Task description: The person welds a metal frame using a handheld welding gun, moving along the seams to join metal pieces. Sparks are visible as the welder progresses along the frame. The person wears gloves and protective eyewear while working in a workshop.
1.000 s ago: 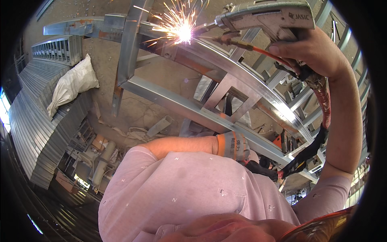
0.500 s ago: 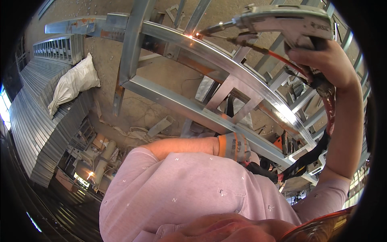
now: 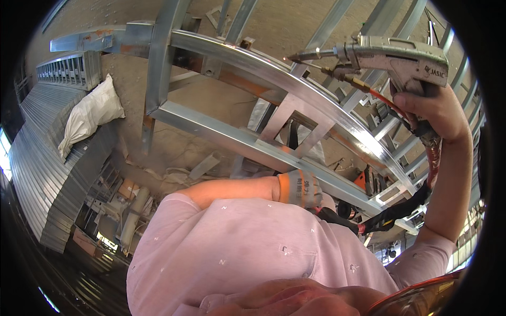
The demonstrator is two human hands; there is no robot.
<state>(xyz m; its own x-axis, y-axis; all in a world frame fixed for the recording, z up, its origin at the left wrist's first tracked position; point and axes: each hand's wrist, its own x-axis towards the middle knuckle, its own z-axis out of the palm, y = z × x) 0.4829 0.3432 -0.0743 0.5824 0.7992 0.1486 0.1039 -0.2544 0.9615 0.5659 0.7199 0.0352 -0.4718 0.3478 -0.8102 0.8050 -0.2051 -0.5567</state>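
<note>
Grey and orange, the glove [image 3: 295, 188] on the left hand [image 3: 310, 190] sits by the pink shirt [image 3: 226, 247]; I can't tell if its fingers hold the black cable [image 3: 398, 211]. Farther out, the right hand [image 3: 435, 109] has its fingers wrapped around the handle of the welding gun [image 3: 395, 55]. The gun pokes out left of them, its glowing tip near the shiny metal frame [image 3: 216, 130]. A white sack [image 3: 95, 114] lies far left.

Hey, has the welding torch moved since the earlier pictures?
Yes, the welding torch in the right hand has shifted rightward, farther from the steel frame's left post.
</note>
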